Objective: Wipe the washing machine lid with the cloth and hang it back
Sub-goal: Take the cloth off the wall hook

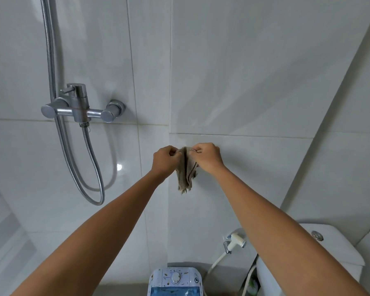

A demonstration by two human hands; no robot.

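Note:
A small brownish-grey cloth (186,174) hangs folded against the white tiled wall at arm's length, in the middle of the view. My left hand (163,160) pinches its upper left edge and my right hand (208,158) pinches its upper right edge, both held up at the wall. Whatever the cloth hangs from is hidden behind my fingers. Far below, at the bottom edge, the small washing machine (175,282) shows its light patterned top with a round dial and a blue translucent lid.
A chrome shower mixer (79,106) with a looping metal hose (94,167) is on the wall to the left. A white toilet cistern (329,248) stands at the lower right, with a bidet sprayer (235,242) on the wall beside it.

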